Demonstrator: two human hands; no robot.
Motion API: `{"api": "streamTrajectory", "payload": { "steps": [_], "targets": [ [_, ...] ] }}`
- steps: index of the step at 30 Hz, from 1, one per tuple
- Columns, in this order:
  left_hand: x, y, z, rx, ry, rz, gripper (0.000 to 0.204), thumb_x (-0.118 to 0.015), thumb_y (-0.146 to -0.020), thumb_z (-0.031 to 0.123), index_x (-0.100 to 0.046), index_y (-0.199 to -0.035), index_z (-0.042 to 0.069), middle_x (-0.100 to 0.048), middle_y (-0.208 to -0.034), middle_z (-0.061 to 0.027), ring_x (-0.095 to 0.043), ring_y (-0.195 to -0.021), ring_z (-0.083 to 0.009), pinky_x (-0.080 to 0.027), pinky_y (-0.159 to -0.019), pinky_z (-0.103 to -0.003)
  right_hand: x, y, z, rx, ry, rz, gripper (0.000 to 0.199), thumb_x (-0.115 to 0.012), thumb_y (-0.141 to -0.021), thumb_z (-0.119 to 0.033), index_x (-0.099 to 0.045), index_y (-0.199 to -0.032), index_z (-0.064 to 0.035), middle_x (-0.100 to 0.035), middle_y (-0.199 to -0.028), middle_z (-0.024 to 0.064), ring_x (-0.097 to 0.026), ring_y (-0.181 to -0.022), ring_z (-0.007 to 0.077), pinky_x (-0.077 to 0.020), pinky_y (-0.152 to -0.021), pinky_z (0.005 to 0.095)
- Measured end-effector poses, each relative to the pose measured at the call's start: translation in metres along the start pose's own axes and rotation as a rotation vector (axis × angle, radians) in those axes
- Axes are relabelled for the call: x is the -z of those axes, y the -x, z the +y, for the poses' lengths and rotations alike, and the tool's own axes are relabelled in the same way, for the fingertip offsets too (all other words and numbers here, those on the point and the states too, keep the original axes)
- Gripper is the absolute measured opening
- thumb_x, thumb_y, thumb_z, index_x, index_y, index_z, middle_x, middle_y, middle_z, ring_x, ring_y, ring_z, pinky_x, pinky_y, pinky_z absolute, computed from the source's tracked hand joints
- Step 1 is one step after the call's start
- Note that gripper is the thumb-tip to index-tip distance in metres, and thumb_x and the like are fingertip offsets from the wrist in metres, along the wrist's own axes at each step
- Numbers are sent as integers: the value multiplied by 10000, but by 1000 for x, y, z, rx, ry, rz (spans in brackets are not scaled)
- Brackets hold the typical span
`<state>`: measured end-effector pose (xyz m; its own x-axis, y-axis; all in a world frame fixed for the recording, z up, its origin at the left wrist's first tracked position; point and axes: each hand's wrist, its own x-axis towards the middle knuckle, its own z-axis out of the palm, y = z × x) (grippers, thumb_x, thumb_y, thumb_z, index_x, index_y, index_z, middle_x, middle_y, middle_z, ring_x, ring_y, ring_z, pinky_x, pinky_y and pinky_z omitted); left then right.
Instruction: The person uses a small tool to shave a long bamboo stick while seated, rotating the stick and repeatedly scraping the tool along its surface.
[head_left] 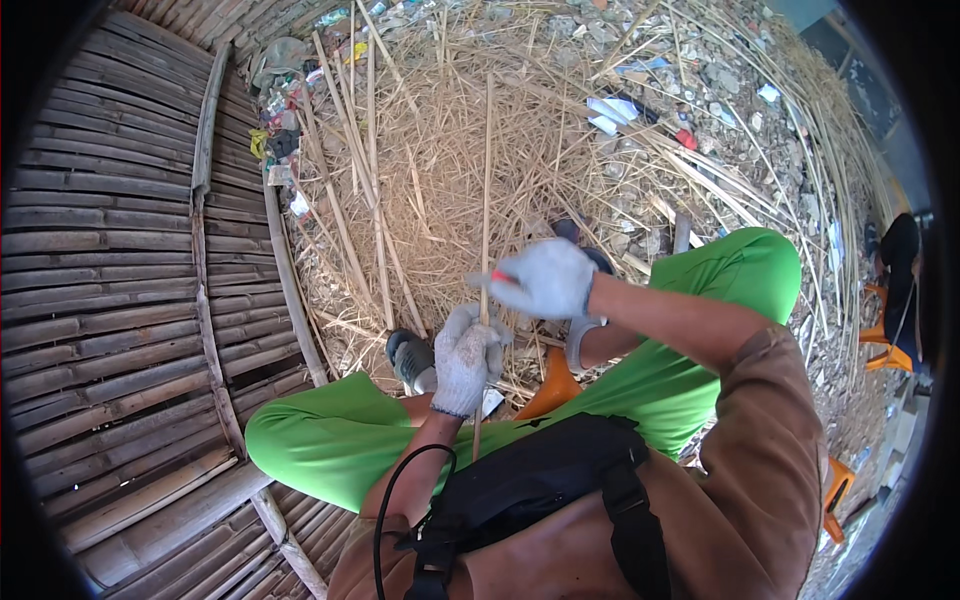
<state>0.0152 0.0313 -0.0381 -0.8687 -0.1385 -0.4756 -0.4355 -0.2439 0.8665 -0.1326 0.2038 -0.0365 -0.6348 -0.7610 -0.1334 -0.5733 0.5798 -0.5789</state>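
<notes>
A long, thin bamboo strip (488, 160) stands out lengthwise in front of me, its near end passing between my knees. My left hand (463, 360), in a whitish knit glove, is closed around the strip's lower part. Just above it, my gloved right hand (548, 280) grips a small knife (502, 277) with some red on it. Its short greyish blade seems to lie across the strip; most of the handle is hidden in my fingers.
Straw-like bamboo shavings (440, 170) cover the ground ahead, with several long strips (375, 190) at left. A bamboo slat wall (110, 270) rises on the left. An orange plastic stool (552, 385) shows between my legs. Scraps and rubble (720, 75) lie at the far right.
</notes>
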Motion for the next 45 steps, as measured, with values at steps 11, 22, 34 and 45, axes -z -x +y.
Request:
{"api": "streamTrajectory", "payload": {
  "steps": [11,22,34,45],
  "targets": [
    [-4,2,0,-42,5,32,340,-565,-966,79,-601,-1294,-1,-723,-878,-87,-558,-534,-69,-453,-431,-220,3,-5,9,-18,-8,-54,679,-401,-1093,-674,-760,-887,-136,-762,-811,200,-774,-799,402,-631,-778,527],
    [-1,3,-4,-49,22,102,672,-577,-955,41,-421,-1607,-6,-746,-908,-118,-584,-540,-90,-478,-449,-237,-5,3,-3,14,-18,-45,501,-524,-1069,-552,-750,-913,-133,-736,-776,196,-747,-739,418,-600,-692,550],
    [0,2,-5,-50,89,36,690,-578,-930,50,-438,-1599,-46,-727,-918,-117,-570,-541,-101,-453,-424,-250,-16,12,-14,118,-69,-65,528,-516,-1067,-581,-798,-973,-145,-771,-850,188,-767,-812,416,-602,-725,554],
    [2,0,1,-9,51,-9,689,-528,-939,48,-404,-1614,-19,-719,-875,-101,-543,-500,-74,-435,-411,-233,-10,11,-10,169,26,-27,466,-558,-1056,-512,-746,-872,-127,-712,-722,188,-732,-693,406,-584,-653,547]
  ]
}}
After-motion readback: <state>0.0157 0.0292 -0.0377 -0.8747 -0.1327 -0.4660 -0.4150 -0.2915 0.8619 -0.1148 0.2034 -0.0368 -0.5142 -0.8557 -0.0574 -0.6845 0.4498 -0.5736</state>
